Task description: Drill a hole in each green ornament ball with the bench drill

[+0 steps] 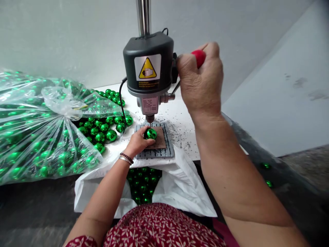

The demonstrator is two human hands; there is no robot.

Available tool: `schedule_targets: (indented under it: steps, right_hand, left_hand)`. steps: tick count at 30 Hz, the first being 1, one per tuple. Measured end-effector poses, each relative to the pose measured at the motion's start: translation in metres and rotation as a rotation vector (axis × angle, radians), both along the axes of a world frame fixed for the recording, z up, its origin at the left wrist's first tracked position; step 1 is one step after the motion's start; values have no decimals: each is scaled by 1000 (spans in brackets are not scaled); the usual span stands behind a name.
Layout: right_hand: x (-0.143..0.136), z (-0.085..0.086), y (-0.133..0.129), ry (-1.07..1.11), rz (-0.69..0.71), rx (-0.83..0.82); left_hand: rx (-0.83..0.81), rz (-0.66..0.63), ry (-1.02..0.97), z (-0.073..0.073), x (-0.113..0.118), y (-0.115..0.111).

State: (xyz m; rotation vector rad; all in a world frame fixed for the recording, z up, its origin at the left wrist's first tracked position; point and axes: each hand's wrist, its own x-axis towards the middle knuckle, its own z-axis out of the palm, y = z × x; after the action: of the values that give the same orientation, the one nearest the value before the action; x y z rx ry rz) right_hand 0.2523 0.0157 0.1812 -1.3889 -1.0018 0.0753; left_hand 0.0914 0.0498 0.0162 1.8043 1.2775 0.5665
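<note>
A shiny green ball (pixel 151 133) rests on a brown board (pixel 160 139) on the grey base of a drill press (pixel 148 65). My left hand (pixel 138 140) grips the ball from its left side, thumb at the front and fingers behind. Right above the ball is the drill chuck (pixel 149 118), its thin bit reaching down to the ball's top; whether it has gone in I cannot tell. Raised at the machine's right side, my right hand (pixel 202 77) is closed around the red knob (pixel 199 58) of the feed lever.
A clear plastic bag (pixel 51 127) full of green balls lies at the left, with loose balls (pixel 104 127) beside it. Dark shavings litter the white table (pixel 183 137). Below the base, a white sack (pixel 180 181) holds more balls. A black cable (pixel 120 99) hangs left of the machine.
</note>
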Motion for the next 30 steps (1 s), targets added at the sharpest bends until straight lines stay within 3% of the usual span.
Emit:
schedule_targets:
  steps: [7,16,23,30]
  right_hand:
    - [0,-1,0,2,-2,-2]
    - [5,-33,-15,-186,-51,95]
    - [3,-41,-27,-233,-138,78]
    - [1,-60,-43,-305,-147,88]
  left_hand:
    - [-63,-17,-39,-6,-1,2]
    - [-66,12,-92,-16,1,3]
    - [-51,33,-83,-12,2,0]
    - [-35,25,-69,-11,2,0]
